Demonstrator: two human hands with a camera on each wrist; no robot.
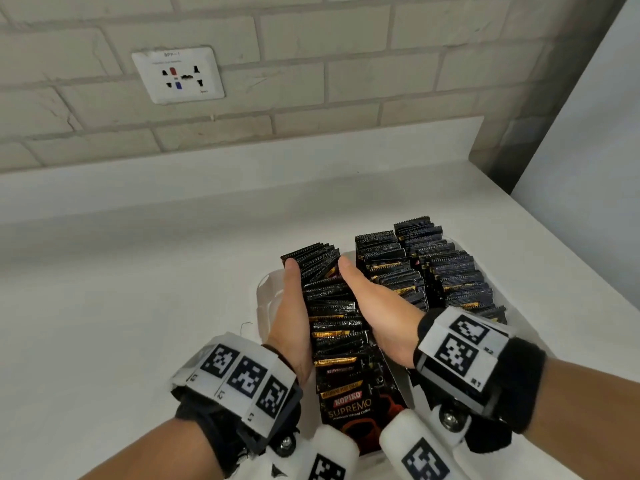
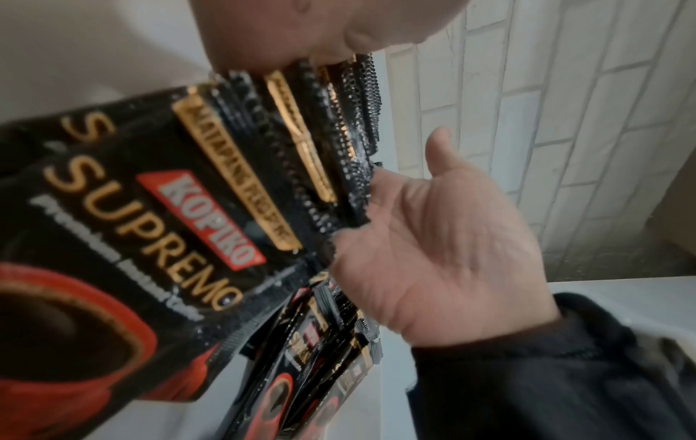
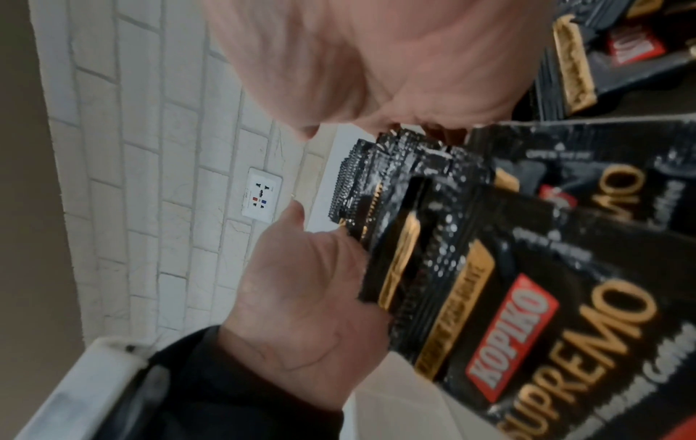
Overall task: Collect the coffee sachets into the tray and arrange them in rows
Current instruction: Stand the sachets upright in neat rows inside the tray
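- Head view: a white tray [image 1: 265, 299] sits on the white counter [image 1: 138, 271], near its right edge.
- Three rows of black sachets [image 1: 332, 317] stand on edge in the tray, side by side. The middle row [image 1: 391, 271] and the right row [image 1: 450, 271] are untouched.
- The left hand [image 1: 294, 320] lies flat along the left side of the left row, fingers straight, palm against the sachet edges.
- The right hand [image 1: 377, 306] lies flat along the right side of the same row, fingers straight, between that row and the middle one.
- Neither grip is curled round anything; both are flat and press the row from its two sides.
- The nearest sachet of that row leans toward the camera and shows its front, printed "KOPIKO SUPREMO".
- Both wrists carry bands [image 1: 239, 372] with black-and-white markers.
- A socket [image 1: 178, 75] is set in the pale brick wall [image 1: 346, 64] behind the counter.
- Left wrist view: the right hand [image 2: 444, 247] shows palm-on, thumb up, its fingers hidden behind the sachets [image 2: 188, 193]. The left hand [image 2: 301, 32] touches the top edge of the row. The picture is blurred.
- Right wrist view: the left hand [image 3: 312, 303] shows palm-on against the sachets [image 3: 471, 268], thumb free. The right hand [image 3: 376, 59] fills the top. The socket [image 3: 261, 199] shows on the wall [image 3: 132, 178].
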